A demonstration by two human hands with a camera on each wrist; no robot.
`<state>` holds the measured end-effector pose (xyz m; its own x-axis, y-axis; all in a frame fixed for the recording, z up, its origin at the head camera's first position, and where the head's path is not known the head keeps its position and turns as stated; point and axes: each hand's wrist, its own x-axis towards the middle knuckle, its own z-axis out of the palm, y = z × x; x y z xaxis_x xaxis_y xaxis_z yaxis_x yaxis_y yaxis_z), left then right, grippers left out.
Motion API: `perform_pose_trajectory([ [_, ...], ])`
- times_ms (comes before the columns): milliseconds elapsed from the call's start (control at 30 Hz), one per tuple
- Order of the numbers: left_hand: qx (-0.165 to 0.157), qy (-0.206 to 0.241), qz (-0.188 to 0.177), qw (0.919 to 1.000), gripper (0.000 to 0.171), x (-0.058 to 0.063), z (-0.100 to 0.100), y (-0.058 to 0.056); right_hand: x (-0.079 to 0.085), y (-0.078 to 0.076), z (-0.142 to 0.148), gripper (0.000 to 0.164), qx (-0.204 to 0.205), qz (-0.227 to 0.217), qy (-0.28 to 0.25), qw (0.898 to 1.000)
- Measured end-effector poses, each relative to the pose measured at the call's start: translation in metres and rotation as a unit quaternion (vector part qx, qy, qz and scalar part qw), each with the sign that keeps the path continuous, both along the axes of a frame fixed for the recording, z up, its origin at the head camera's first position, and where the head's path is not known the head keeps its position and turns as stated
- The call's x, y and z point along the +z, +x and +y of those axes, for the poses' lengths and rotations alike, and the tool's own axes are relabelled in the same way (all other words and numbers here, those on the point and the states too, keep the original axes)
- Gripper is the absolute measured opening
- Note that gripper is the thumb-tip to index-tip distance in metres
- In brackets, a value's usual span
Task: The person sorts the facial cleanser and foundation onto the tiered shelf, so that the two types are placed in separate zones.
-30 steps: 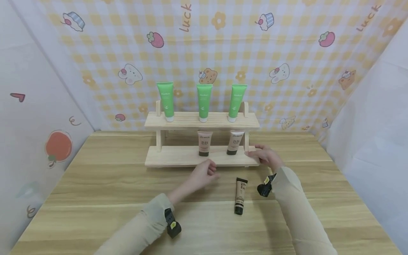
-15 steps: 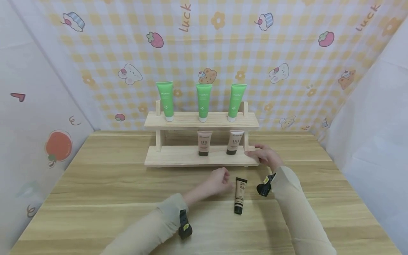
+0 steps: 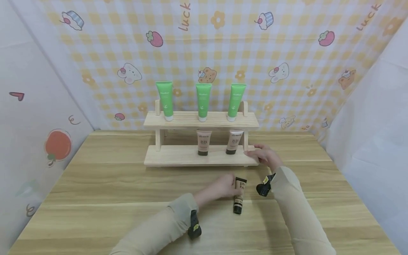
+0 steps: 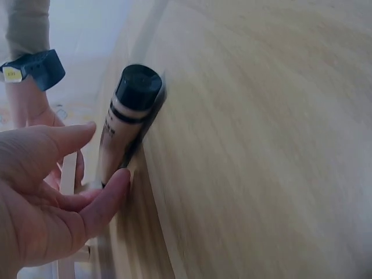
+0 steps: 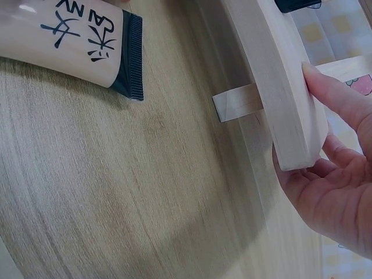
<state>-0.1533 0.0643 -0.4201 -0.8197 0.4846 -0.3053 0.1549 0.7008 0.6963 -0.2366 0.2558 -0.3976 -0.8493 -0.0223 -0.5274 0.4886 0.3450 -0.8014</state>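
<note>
A beige tube with a black cap (image 3: 238, 205) lies on the table in front of the rack, its dark crimped end towards the rack. My left hand (image 3: 224, 186) is at its left side. In the left wrist view the thumb (image 4: 78, 136) stands apart from the tube while a fingertip overlaps its far end; whether it touches is unclear. My right hand (image 3: 264, 156) grips the right end of the lower board of a two-tier wooden display rack (image 3: 172, 156), thumb above and fingers below. That grip shows in the right wrist view on the board (image 5: 296, 133).
Two pinkish BB cream tubes, one in the middle (image 3: 203, 141) and one to the right (image 3: 234, 141), stand on the lower tier. Three green tubes, including the left one (image 3: 165, 101), stand on the upper tier. Behind hangs a checked cloth (image 3: 191, 49).
My left hand has moved right and towards me, from the front edge of the rack to the beige tube on the table. The right hand stays on the rack.
</note>
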Motion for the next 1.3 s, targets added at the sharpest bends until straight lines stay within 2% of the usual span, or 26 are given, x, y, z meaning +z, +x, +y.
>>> perform_pose_trajectory([
  [133,-0.007,-0.017,0.011,0.9998,0.043,0.001,0.004,0.003,0.002,0.001,-0.002,0.072,-0.001,0.003,0.008,1.0],
  [233,0.0,-0.018,0.0,0.9998,0.04,0.002,0.006,0.006,0.003,0.002,-0.003,0.071,0.0,0.005,0.016,1.0],
  [400,0.006,-0.01,-0.027,0.9996,0.027,0.006,0.011,0.009,0.003,0.0,-0.003,0.069,0.002,0.009,0.014,1.0],
  [533,0.008,0.013,-0.031,0.9994,0.021,0.004,0.011,0.011,0.006,0.001,-0.003,0.071,0.004,0.01,0.012,1.0],
  [800,0.019,0.093,-0.057,0.9939,0.02,-0.001,0.006,0.013,0.006,0.002,-0.001,0.074,0.008,0.011,0.007,1.0],
  [933,0.026,0.106,-0.069,0.9917,0.021,-0.002,0.003,0.014,0.007,0.003,-0.001,0.073,0.01,0.009,0.002,1.0],
  [1133,0.037,0.125,-0.086,0.9877,0.02,0.005,-0.002,0.014,0.007,0.004,0.0,0.075,0.01,0.005,0.005,1.0],
  [1300,0.035,0.139,-0.076,0.9868,0.019,0.008,-0.01,0.012,0.007,0.004,0.0,0.074,0.013,0.003,0.013,1.0],
])
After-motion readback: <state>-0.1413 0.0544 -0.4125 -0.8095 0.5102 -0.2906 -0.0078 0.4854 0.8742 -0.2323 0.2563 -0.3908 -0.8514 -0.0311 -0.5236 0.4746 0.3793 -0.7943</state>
